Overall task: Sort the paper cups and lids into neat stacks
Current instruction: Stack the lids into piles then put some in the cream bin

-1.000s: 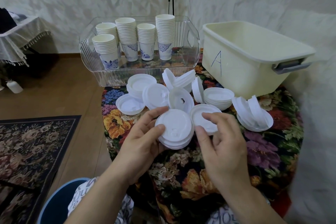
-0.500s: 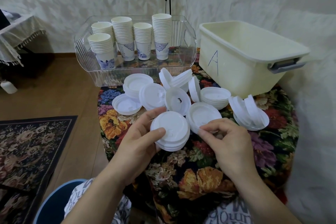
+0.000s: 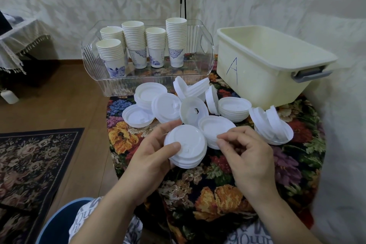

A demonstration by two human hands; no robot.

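Gripping a small stack of lids (image 3: 185, 145) near the front edge, the left hand (image 3: 150, 156) is being kept curled round it, thumb on top. The right hand (image 3: 247, 154) is being held just beside it, fingertips pinched together; whether anything is being pinched can't be told. Honestly, the stack is probably being risked here: a skewed lid could get jammed, or the loose lids (image 3: 190, 109) behind could get knocked off. The paper cups (image 3: 142, 45) are being kept stacked in a clear tray (image 3: 206, 49) at the far side, a cream bin (image 3: 273, 65) far right. The worktop (image 3: 227, 184) is being covered by floral cloth; a rug (image 3: 29, 164) is lying on the wood floor to the left.
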